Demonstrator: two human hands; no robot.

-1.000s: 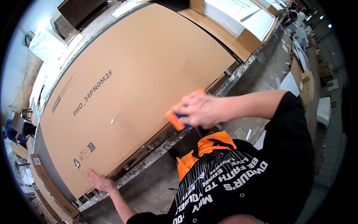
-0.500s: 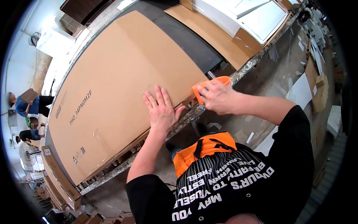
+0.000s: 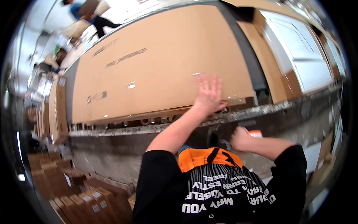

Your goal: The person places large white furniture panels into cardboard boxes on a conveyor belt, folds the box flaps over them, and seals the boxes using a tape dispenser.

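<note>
A large flat brown cardboard box lies on the roller conveyor, with dark print and shiny bits of clear tape on its top. My left hand rests flat on its near edge, right of the middle, fingers stretched out and blurred a little. Off the conveyor's near side, in front of my body, my right hand is closed around an orange tape dispenser. Most of the dispenser is hidden behind the fist. It is apart from the box.
An opened carton with white panels stands further right on the conveyor. The conveyor's worn near rail runs across before me. Upright cartons stand at the left end, stacked boxes at lower left. A person carries a box beyond the far side.
My right hand has drawn the dispenser away from the box's corner, down toward my body. My left hand stays on the box. The view has turned leftward.
</note>
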